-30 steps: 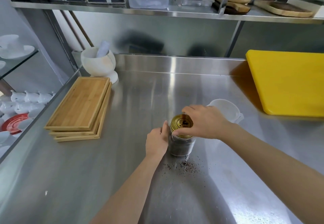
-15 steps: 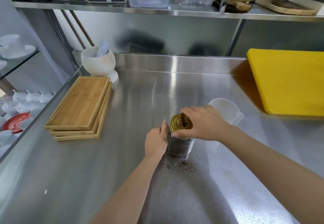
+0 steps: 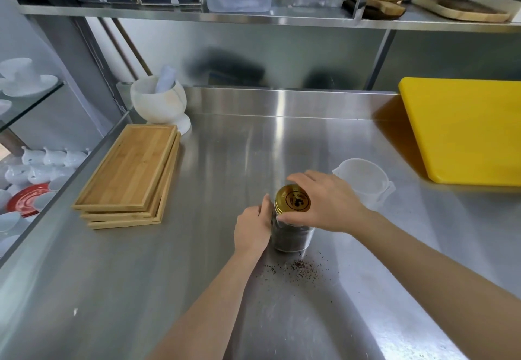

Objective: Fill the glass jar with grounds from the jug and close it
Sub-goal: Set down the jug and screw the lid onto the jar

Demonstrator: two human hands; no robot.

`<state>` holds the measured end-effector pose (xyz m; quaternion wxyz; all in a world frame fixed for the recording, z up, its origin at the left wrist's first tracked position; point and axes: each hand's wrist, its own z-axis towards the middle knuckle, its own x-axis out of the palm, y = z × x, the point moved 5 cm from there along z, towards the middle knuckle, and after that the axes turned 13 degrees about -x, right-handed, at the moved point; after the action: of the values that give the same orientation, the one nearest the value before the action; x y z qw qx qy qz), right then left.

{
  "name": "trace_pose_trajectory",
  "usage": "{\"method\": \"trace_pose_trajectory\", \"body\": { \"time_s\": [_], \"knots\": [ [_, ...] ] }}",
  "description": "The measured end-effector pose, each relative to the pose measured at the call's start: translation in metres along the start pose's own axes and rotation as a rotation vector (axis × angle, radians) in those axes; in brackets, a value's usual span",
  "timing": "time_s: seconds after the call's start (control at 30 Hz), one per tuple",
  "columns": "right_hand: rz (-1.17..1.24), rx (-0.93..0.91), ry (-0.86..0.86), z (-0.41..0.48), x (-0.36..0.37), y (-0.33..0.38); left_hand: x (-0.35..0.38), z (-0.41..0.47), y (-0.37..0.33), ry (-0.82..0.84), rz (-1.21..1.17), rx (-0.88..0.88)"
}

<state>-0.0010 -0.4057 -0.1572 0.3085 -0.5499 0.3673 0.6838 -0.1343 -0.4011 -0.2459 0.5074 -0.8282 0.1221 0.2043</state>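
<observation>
A glass jar (image 3: 293,237) holding dark grounds stands on the steel counter (image 3: 197,289). A gold lid (image 3: 292,199) with a dark emblem sits on its mouth. My left hand (image 3: 253,225) wraps the jar's left side. My right hand (image 3: 328,203) comes in from the right, its fingers and thumb gripping the lid's rim. The translucent plastic jug (image 3: 363,179) stands upright just behind my right hand and looks empty. Spilled grounds (image 3: 301,268) lie scattered on the counter in front of the jar.
Three stacked bamboo trays (image 3: 129,173) lie at the left. A white mortar with pestle (image 3: 160,100) stands behind them. A yellow cutting board (image 3: 465,131) covers the right rear. A shelf (image 3: 253,17) with containers hangs overhead. White crockery (image 3: 36,168) sits beyond the left edge.
My right hand has turned slightly on the gold lid, showing more of the lid's top. The jar and my left hand stay in place.
</observation>
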Motion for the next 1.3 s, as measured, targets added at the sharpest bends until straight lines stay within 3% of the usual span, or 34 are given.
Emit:
{"method": "trace_pose_trajectory", "body": {
  "time_s": [0.07,0.23,0.6,0.97,1.3],
  "knots": [
    [-0.018,-0.003,-0.001,0.001,0.003,0.000,0.000,0.001,0.000,-0.005,-0.007,-0.006],
    [0.399,-0.133,0.207,-0.001,0.009,-0.002,-0.002,0.001,-0.002,-0.014,0.002,0.026],
    [0.618,0.060,-0.086,-0.011,0.029,-0.011,-0.002,-0.002,-0.007,-0.076,0.084,0.088],
    [0.619,0.103,-0.214,-0.016,0.029,-0.006,0.001,0.004,-0.004,-0.076,0.115,0.105],
    [0.543,0.062,-0.109,-0.014,0.026,-0.006,-0.004,0.006,-0.005,0.018,0.096,0.095]
  ]
}}
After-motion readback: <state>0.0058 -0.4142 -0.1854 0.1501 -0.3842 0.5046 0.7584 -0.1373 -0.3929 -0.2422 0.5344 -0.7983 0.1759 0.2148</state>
